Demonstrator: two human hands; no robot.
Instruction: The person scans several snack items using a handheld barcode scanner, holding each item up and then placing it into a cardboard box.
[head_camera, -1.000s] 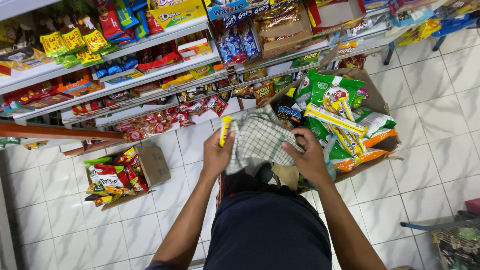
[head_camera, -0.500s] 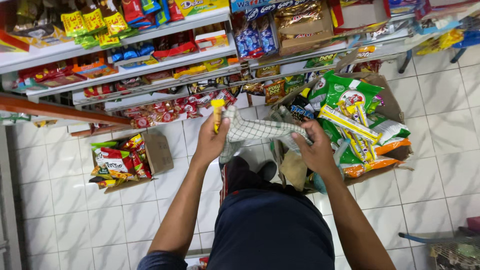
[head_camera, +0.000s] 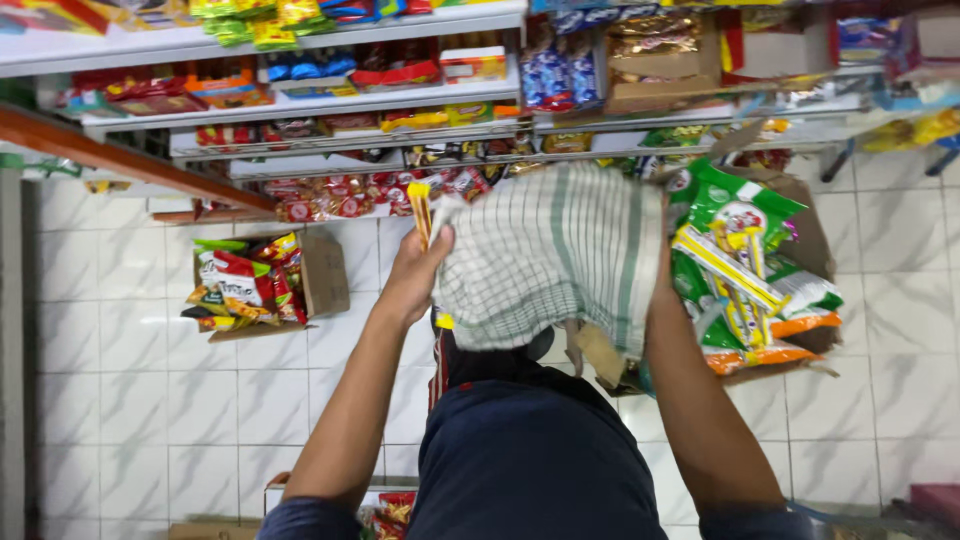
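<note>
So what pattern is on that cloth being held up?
The cloth is white with a green check, seen in the head view.

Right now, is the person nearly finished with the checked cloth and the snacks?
Hard to call it nearly finished. Looks done: the shelves are packed with snack packets. In hand: the left hand grips a yellow stick packet and one edge of the checked cloth, spread wide; the right hand is hidden behind the cloth. Left: the box of green packets and the small box of red packets on the floor are full.
</note>
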